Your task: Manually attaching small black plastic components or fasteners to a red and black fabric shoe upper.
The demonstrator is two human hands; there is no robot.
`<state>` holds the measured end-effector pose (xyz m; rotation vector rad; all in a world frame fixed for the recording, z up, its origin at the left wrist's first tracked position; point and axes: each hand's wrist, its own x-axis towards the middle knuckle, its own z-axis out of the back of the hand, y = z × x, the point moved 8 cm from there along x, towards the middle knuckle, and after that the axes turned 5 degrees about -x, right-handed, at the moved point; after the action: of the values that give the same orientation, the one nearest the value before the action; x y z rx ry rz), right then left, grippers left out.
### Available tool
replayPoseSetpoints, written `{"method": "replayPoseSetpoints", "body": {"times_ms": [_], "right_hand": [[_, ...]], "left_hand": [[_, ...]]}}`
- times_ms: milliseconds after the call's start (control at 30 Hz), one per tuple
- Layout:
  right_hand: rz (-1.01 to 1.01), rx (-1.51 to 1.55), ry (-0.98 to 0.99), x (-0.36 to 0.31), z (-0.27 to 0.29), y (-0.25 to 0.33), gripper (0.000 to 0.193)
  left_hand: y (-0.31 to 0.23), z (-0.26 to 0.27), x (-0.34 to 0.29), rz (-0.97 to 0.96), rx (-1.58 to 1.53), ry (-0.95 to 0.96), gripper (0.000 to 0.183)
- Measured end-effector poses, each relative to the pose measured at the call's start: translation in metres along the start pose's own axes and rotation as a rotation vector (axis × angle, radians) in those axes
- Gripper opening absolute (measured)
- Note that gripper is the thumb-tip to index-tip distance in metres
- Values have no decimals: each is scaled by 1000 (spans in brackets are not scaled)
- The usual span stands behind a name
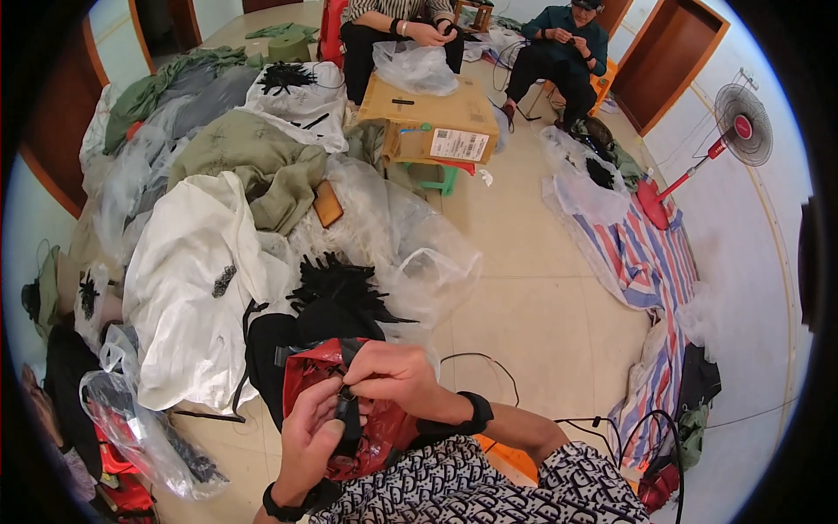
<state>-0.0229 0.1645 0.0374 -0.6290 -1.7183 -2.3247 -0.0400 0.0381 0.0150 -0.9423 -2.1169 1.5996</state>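
Note:
Over my lap lies a shiny red plastic bag or sheet (393, 428), with dark cloth beside it. Above it, my left hand (310, 428) pinches a short black strap (348, 424) between thumb and fingers. My right hand (397, 375) meets it at the strap's upper end, thumb and fingertips pressed together on a small dark piece there. The fingers partly cover that piece, so its exact shape does not show. Just beyond my hands sits a pile of black strap pieces (340, 284) on clear plastic.
White cloth (188, 288) and olive fabric (249, 162) heap up at the left. A cardboard box (428, 113) stands ahead; two seated people work behind it. At the right are a striped sheet (642, 262), a red fan (742, 127) and a black cable (489, 358) on the tiled floor.

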Motion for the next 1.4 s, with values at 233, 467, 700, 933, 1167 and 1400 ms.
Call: {"method": "replayPoseSetpoints", "body": {"times_ms": [233, 467, 700, 933, 1167, 1400], "right_hand": [[-173, 209, -26, -5, -16, 5, 7], [-283, 308, -39, 1, -42, 0, 9], [-426, 412, -98, 7, -63, -3, 15], [-587, 497, 229, 23, -78, -5, 25], [-644, 658, 492, 21, -90, -23, 23], [-606, 1057, 552, 18, -86, -31, 20]], "left_hand": [[-1, 5, -13, -221, 123, -37, 38], [-20, 37, -13, -492, 319, -234, 29], [-13, 56, -4, -333, -19, -177, 17], [-7, 69, 0, -65, -231, -71, 11], [7, 57, -8, 325, -478, 121, 14], [10, 43, -3, 286, -568, 111, 15]]}}
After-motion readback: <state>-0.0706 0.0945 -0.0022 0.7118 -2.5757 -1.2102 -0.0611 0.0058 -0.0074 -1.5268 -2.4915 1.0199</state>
